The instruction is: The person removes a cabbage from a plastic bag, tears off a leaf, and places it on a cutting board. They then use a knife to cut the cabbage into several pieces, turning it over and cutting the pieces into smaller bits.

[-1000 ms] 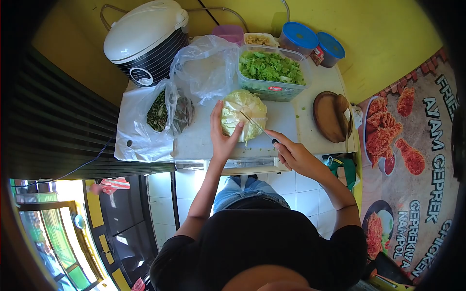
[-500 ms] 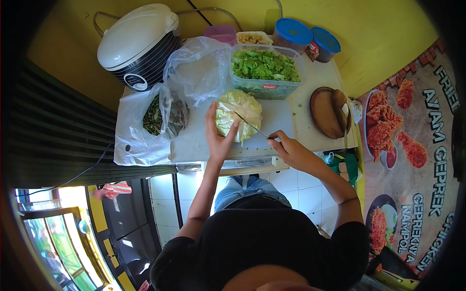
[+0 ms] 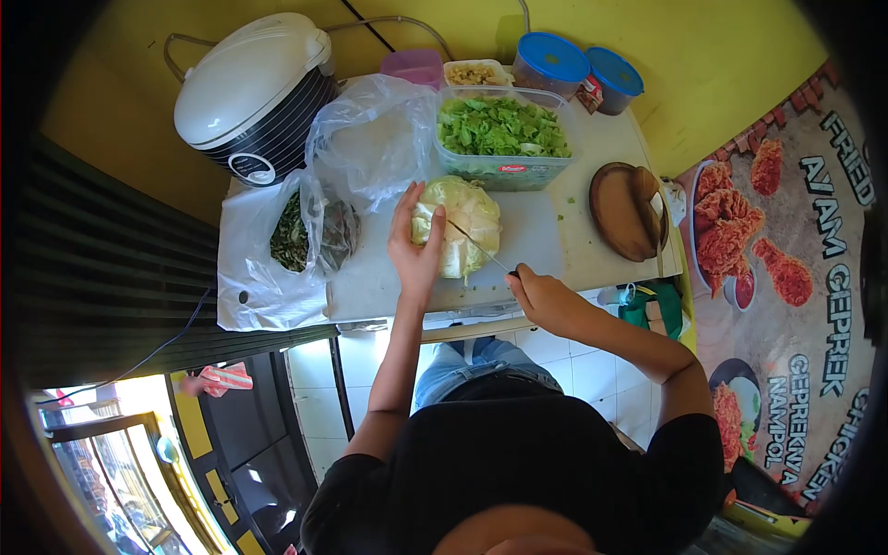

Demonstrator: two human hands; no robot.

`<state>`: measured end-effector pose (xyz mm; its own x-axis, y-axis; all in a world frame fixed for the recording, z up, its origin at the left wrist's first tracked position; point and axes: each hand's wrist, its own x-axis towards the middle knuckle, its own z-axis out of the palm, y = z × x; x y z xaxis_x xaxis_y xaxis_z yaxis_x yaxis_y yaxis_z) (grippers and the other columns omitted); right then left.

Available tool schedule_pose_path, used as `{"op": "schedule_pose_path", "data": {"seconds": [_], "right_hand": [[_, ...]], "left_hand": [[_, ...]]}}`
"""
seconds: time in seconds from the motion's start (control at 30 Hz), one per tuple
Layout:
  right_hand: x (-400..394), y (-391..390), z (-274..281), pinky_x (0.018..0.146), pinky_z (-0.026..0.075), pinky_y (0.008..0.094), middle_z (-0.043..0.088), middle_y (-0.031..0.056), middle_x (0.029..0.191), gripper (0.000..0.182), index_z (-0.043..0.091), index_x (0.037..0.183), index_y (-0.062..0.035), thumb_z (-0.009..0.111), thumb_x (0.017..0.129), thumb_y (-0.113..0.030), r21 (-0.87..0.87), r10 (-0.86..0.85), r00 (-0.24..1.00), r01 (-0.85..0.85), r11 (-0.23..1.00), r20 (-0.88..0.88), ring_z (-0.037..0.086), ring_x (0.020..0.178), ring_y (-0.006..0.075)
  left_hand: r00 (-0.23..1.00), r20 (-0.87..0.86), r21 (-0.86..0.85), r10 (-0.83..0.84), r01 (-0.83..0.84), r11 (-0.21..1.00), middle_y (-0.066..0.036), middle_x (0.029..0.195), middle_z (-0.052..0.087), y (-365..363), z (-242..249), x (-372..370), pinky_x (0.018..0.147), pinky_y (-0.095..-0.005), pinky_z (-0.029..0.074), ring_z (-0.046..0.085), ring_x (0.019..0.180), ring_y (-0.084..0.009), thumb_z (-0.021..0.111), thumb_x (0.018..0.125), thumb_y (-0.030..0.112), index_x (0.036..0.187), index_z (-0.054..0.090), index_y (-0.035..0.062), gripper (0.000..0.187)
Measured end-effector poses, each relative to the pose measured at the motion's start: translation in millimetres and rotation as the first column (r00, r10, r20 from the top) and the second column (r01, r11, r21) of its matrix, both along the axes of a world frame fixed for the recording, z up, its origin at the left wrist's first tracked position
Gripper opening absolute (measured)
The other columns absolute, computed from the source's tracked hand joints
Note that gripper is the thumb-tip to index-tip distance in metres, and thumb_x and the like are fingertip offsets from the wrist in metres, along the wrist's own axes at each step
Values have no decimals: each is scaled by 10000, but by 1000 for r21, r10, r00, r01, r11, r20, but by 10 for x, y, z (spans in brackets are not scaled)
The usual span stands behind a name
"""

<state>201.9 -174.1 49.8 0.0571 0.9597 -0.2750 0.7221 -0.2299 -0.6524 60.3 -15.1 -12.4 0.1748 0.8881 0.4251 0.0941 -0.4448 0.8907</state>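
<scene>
A pale green cabbage [image 3: 474, 215] rests on a white cutting board [image 3: 532, 231] at the middle of the table. My left hand [image 3: 416, 242] is wrapped against the cabbage's left side, thumb on the front and fingers toward the back. In my right hand [image 3: 546, 298] is the handle of a knife [image 3: 486, 252], its thin blade lying across the cabbage and pointing up and left. Whether the edge has sunk into the leaves is hard to make out. Behind the cabbage stands a clear plastic container [image 3: 504, 172] of cut green leaves.
Left of the board are plastic bags [image 3: 370, 139], one with dark green leaves [image 3: 290, 231], and a rice cooker [image 3: 254, 92]. On the right sits a round wooden mortar [image 3: 620, 217]. Blue-lidded tubs [image 3: 553, 60] and a purple container [image 3: 413, 67] line the wall.
My right hand has shifted slightly down and right, still gripping the knife. My left hand stays on the cabbage, its thumb a little further left. The whole view has tilted slightly.
</scene>
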Motion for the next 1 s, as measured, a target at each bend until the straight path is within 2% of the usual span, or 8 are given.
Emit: {"op": "schedule_pose_path", "data": {"seconds": [0.1,0.33,0.4,0.53,0.63,0.73,0.9,1.0], "right_hand": [[66,40,-38,533,436,510,557,243,582,396,421,874,30,332,1018,-328,-23,18,996,-20,1000,-87,561,533,426],[51,97,-64,532,432,498,556,244,583,395,423,885,33,333,1018,-328,-18,24,999,-24,1000,-24,551,527,432],[52,126,-29,553,436,492,561,243,597,409,429,886,33,333,1016,-343,-69,15,1000,-16,997,-22,554,541,432],[140,185,-64,577,439,492,569,240,614,421,438,880,29,336,1013,-357,-59,49,997,-52,997,-54,560,565,432],[109,132,-82,594,437,496,575,239,628,433,448,877,24,338,1010,-372,-79,12,997,-19,997,-80,563,588,436],[98,85,-176,593,436,497,572,242,626,436,459,885,26,338,1010,-374,-21,-15,995,13,1000,-102,562,590,442],[74,110,25,596,439,497,568,248,624,438,455,872,31,340,1010,-368,-46,-14,999,12,999,-52,568,596,440],[85,128,58,597,441,497,568,251,623,436,453,872,35,342,1009,-364,-55,13,1000,-15,998,-26,569,598,442]], "left_hand": [[1000,-10,12,4,-4,1000,-191,1311,534,-19,40,3,989,-362,404,520,1212,-304,651,842,130,1223,579,47,396],[1000,-10,-21,-10,10,1000,-200,1316,529,-25,85,-15,985,-354,413,528,1212,-301,650,834,119,1211,587,31,393],[1000,-6,-28,-17,17,999,-201,1317,529,-8,82,-16,985,-353,413,530,1210,-301,650,832,117,1209,589,29,392],[1000,-10,-14,0,0,1000,-203,1293,545,-37,75,-1,981,-356,413,541,1190,-304,649,830,115,1206,586,26,391],[1000,-9,13,13,-13,1000,-201,1256,567,-52,76,12,973,-357,416,555,1160,-306,645,834,112,1194,586,21,376],[1000,-10,37,20,-19,999,-199,1220,583,-55,76,30,963,-359,420,563,1133,-309,633,846,110,1177,585,9,350],[1000,12,-15,-23,23,1000,-198,1234,576,-17,57,9,970,-358,416,558,1142,-309,630,853,111,1179,576,-3,350],[1000,-15,18,-18,18,1000,-196,1237,576,-24,61,-4,971,-359,415,557,1144,-308,631,853,111,1185,571,0,355]]}}
